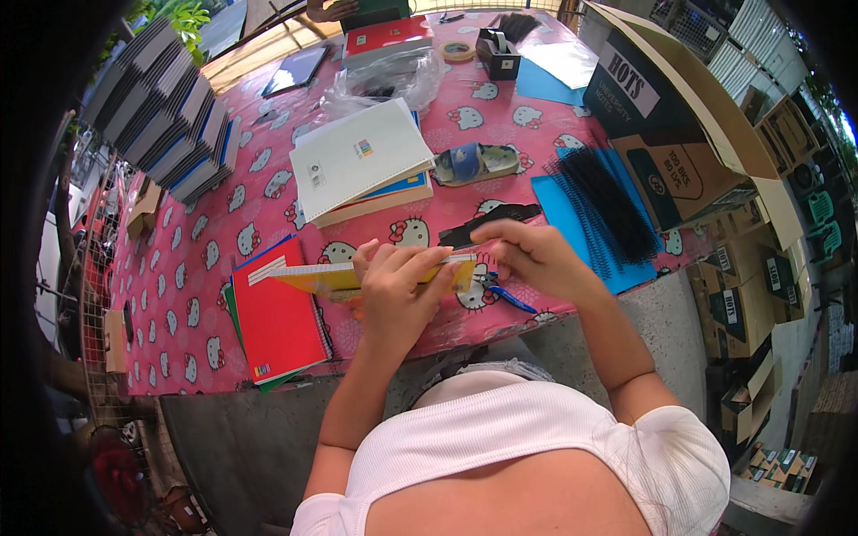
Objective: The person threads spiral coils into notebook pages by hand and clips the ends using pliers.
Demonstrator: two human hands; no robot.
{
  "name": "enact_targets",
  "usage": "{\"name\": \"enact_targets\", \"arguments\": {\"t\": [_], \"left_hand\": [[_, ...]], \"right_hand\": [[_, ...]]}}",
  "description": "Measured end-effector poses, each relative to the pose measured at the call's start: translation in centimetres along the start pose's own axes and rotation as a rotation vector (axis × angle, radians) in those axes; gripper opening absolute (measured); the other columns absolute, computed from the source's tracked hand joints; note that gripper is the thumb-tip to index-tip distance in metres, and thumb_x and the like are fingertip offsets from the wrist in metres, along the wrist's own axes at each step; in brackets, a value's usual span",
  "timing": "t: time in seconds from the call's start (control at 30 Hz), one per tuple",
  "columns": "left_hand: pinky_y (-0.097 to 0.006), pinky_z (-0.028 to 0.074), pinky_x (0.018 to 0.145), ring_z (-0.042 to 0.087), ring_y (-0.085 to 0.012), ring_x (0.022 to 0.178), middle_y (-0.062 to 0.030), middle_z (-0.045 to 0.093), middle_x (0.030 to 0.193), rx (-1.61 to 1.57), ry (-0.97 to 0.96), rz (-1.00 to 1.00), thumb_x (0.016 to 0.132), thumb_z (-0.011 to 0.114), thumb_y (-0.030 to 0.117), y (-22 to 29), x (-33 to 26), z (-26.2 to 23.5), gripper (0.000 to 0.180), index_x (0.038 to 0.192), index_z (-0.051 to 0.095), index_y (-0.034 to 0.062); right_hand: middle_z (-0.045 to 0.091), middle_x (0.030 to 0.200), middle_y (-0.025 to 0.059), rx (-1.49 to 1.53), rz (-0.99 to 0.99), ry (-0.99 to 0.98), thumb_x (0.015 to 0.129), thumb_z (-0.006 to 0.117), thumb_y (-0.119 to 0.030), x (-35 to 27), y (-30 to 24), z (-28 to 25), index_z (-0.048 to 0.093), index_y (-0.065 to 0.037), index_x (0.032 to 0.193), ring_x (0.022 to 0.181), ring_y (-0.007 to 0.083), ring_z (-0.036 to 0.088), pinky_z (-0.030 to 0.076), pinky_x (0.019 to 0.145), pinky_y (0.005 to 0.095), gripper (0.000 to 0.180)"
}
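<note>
My left hand [393, 290] grips a yellow-covered notebook [317, 277] held on edge above the pink patterned tablecloth [192, 295]. Its white page edges face up. My right hand [534, 255] pinches the notebook's right end, close to a black spiral binding strip [492, 221] lying just behind it. Blue-handled pliers [508, 295] lie on the cloth under my right wrist. A red notebook [277, 322] on a small stack sits to the left of my left hand.
A white-covered notebook stack [357, 161] lies mid-table. Blue covers with several black spiral coils [608, 205] sit at the right. Cardboard boxes [688, 134] stand further right. Grey notebook stacks [170, 116] fill the far left. A tape roll [458, 51] and dispenser [499, 54] sit at the back.
</note>
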State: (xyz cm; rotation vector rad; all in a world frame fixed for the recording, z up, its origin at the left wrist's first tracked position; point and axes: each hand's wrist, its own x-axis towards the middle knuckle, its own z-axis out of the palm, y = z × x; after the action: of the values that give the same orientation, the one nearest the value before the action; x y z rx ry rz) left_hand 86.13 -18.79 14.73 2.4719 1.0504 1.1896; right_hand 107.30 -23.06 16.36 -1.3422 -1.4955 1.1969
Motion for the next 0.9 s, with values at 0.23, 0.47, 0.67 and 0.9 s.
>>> {"name": "enact_targets", "arguments": {"t": [0.23, 0.47, 0.67, 0.9], "left_hand": [[-0.038, 0.034, 0.087, 0.059, -0.0189, 0.078, -0.0006, 0.067, 0.082, 0.089, 0.072, 0.021, 0.073, 0.075, 0.020, -0.2, -0.7, 0.5, 0.019, 0.088, 0.067, 0.0111], [-0.038, 0.033, 0.085, 0.058, -0.0168, 0.078, 0.0006, 0.067, 0.083, 0.130, 0.174, 0.014, 0.070, 0.078, 0.018, -0.5, -1.5, 1.2, 0.021, 0.088, 0.068, 0.0114], [-0.038, 0.032, 0.086, 0.058, -0.0164, 0.077, 0.0009, 0.066, 0.084, 0.125, 0.219, -0.013, 0.068, 0.077, 0.014, -0.5, -2.4, 0.3, 0.023, 0.090, 0.069, 0.0117], [-0.039, 0.033, 0.087, 0.059, -0.0178, 0.076, -0.0007, 0.065, 0.080, 0.143, 0.115, -0.036, 0.067, 0.076, 0.013, 0.4, -0.7, 0.4, 0.020, 0.085, 0.066, 0.0101]], "right_hand": [[0.054, 0.083, 0.0088, -0.594, -0.580, 0.299, 0.079, 0.068, -0.017, 0.5, 0.2, 2.4, 0.058, -0.007, 0.094, 0.068, 0.0284, 0.059, 0.047, 0.054, 0.0372, 0.021], [0.058, 0.082, 0.0104, -0.707, -0.519, 0.259, 0.079, 0.070, -0.017, 1.0, 0.0, 3.1, 0.059, -0.005, 0.096, 0.069, 0.0270, 0.061, 0.048, 0.060, 0.0347, 0.023], [0.067, 0.091, 0.0133, -0.456, -0.169, -0.044, 0.081, 0.067, -0.011, 9.5, 3.1, -2.8, 0.056, -0.002, 0.115, 0.084, 0.0282, 0.066, 0.052, 0.074, 0.0341, 0.037], [0.063, 0.105, 0.0227, -1.161, 0.162, 0.084, 0.069, 0.072, -0.022, 19.5, 15.6, -7.0, 0.053, -0.004, 0.116, 0.098, 0.0371, 0.062, 0.051, 0.082, 0.0452, 0.053]]}}
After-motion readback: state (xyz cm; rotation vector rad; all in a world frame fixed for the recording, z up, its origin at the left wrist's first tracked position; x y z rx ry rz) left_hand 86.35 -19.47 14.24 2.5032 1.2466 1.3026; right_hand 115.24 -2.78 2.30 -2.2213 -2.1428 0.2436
